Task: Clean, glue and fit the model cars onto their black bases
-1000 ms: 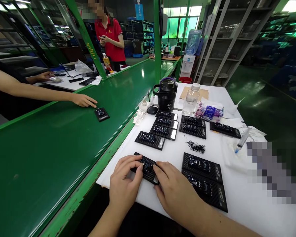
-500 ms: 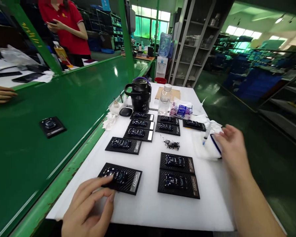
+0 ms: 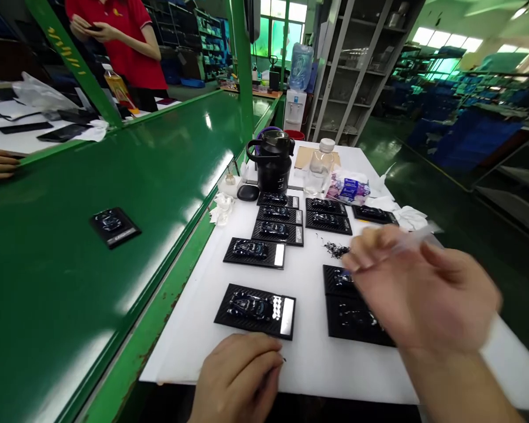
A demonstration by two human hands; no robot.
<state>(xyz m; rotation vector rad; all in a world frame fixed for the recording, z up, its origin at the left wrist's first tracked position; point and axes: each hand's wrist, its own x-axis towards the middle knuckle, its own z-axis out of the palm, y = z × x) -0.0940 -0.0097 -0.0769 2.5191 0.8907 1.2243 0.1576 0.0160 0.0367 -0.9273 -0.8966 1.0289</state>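
Observation:
My left hand (image 3: 242,373) is at the table's front edge, fingers closed together beside a black base with a small dark model car (image 3: 249,306); a tiny dark piece shows at its fingertips. My right hand (image 3: 423,288), blurred by motion, is raised over the right side with its fingers around a clear syringe (image 3: 412,238). Behind it, two bases with cars (image 3: 337,279) are partly hidden. A pile of small black bits (image 3: 335,249) lies on the white table. Several more cars on bases (image 3: 274,229) stand in rows farther back.
A black jug (image 3: 273,164), a clear bottle (image 3: 320,170) and a tissue pack (image 3: 348,189) stand at the back. On the green surface (image 3: 167,153) at left lies another car base (image 3: 113,226). A person in a red shirt (image 3: 127,41) stands beyond; another person's hand (image 3: 0,164) shows at far left.
My right hand has come from the right edge in over the table and now holds the syringe. My left hand has drawn off the near car base and closed its fingers. The view has shifted.

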